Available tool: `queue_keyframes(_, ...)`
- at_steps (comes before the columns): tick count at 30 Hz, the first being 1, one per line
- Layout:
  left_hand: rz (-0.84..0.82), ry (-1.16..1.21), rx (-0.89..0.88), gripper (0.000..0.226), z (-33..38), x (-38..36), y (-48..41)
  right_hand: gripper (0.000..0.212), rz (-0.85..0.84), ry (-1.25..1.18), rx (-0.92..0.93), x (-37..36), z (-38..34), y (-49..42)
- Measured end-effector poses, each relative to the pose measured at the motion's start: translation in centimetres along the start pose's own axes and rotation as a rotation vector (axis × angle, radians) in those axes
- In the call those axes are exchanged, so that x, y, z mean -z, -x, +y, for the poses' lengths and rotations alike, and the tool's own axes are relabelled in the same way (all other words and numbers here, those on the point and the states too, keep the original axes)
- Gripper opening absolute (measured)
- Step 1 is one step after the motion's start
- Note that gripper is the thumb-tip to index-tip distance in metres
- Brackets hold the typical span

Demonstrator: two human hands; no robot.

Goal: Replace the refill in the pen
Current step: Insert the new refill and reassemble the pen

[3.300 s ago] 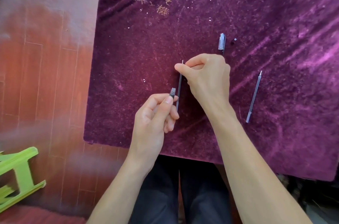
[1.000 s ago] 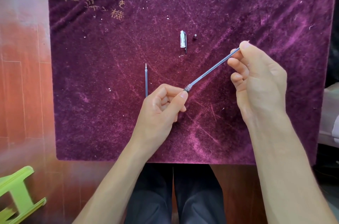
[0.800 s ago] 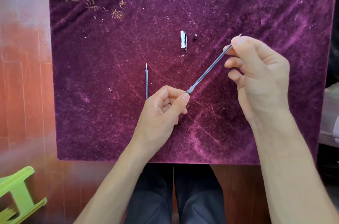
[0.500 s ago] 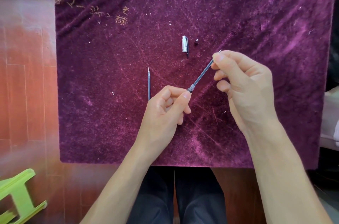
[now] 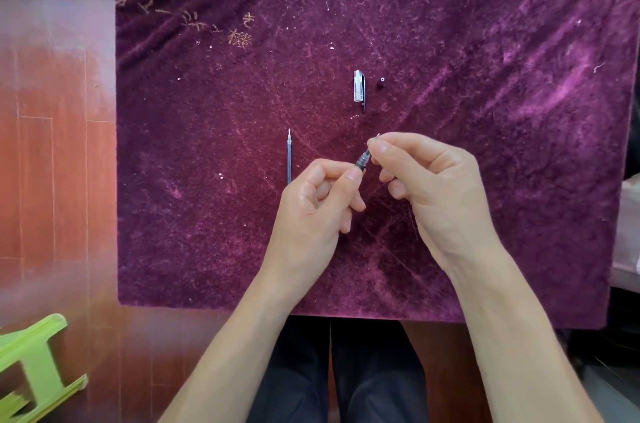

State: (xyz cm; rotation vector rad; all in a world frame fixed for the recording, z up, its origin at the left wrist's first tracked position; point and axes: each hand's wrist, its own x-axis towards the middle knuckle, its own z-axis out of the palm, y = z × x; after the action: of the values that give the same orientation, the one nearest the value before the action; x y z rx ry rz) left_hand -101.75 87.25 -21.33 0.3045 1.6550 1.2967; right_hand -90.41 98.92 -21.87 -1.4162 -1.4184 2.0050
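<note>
A green stool stands on the wooden floor, left of the purple cloth. On the cloth a spare refill lies straight, just left of the left hand. That hand pinches the dark grip section of the pen. The right hand pinches the thin tip poking out of it. Farther up the cloth lie the clear pen cap and a small black piece.
</note>
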Motion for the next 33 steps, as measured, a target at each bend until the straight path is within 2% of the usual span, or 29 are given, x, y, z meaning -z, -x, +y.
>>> queue_keyframes(8, 0.020, 0.009, 0.016, 0.019, 0.1, 0.2, -0.2, 0.006, -0.061, 0.000, -0.029, -0.2, -0.1, -0.1)
queue_keyframes(11, 0.030, 0.059, 0.042, 0.023, 0.2, 0.2, -0.4, 0.011, -0.112, 0.070, 0.000, 0.0, -0.7, -0.7)
queue_keyframes(13, 0.038, 0.110, 0.069, 0.026, 0.3, 0.2, -0.6, 0.007, -0.024, 0.129, 0.069, 0.4, -1.3, -1.7)
queue_keyframes(16, 0.053, 0.151, 0.096, 0.029, 0.3, 0.1, -1.0, 0.009, 0.202, 0.329, 0.196, 0.9, -1.8, -4.1)
queue_keyframes(18, 0.058, 0.155, 0.101, 0.030, 0.2, 0.0, -1.2, 0.015, 0.254, 0.469, 0.262, 0.7, -1.9, -5.6)
queue_keyframes(25, 0.068, 0.168, 0.115, 0.029, 0.1, -0.1, -1.7, 0.021, 0.167, 0.724, 0.326, 0.0, -2.3, -8.8)
queue_keyframes(33, 0.080, 0.161, 0.121, 0.027, 0.4, -0.2, -2.0, 0.015, 0.178, 0.743, 0.315, 0.1, -2.2, -9.1)
